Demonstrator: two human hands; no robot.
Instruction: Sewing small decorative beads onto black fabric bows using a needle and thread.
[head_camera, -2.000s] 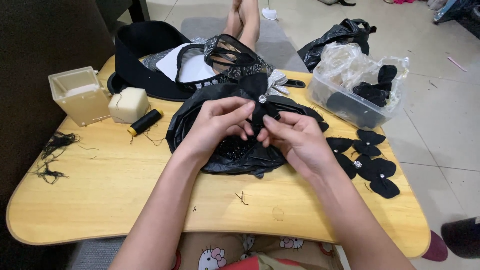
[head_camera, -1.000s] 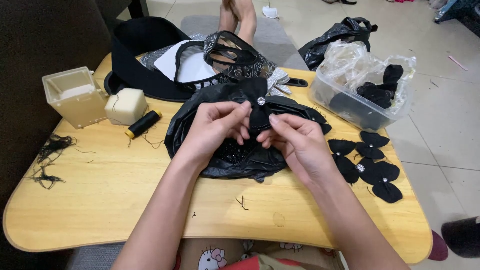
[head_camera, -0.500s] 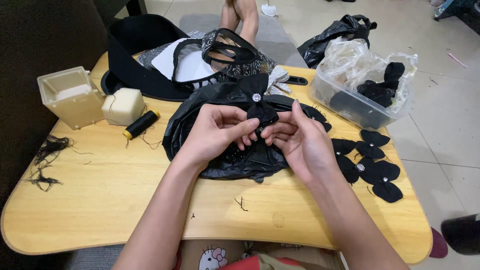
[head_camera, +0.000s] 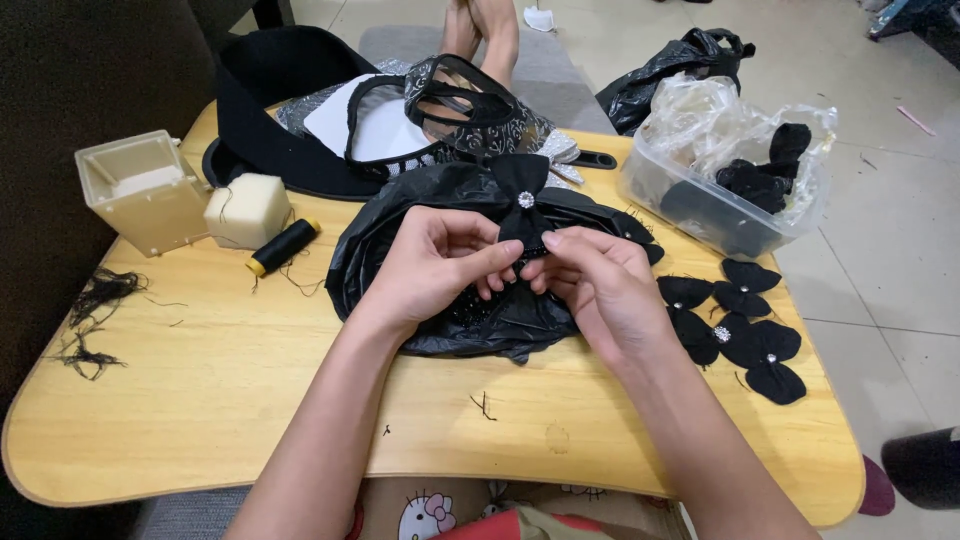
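Observation:
A small black fabric bow (head_camera: 521, 195) with a sparkling stone at its centre stands upright between my two hands. My left hand (head_camera: 432, 262) pinches its lower edge with thumb and forefinger, and my right hand (head_camera: 592, 283) grips the same lower part from the right. Both hands rest over a crumpled black plastic bag (head_camera: 455, 215) on the wooden lap table (head_camera: 200, 390). The bottom of the bow is hidden by my fingers.
Several finished black bows (head_camera: 735, 325) lie at the right edge. A clear plastic tub (head_camera: 720, 165) with more black pieces stands back right. A black thread spool (head_camera: 283, 246), a foam cube (head_camera: 246, 210), a clear box (head_camera: 145, 190) and thread scraps (head_camera: 90, 320) sit left. Black fabric items (head_camera: 330, 110) lie behind.
My hands have shifted slightly down and closer together, and the bow now sticks up clear above my fingers instead of being half covered.

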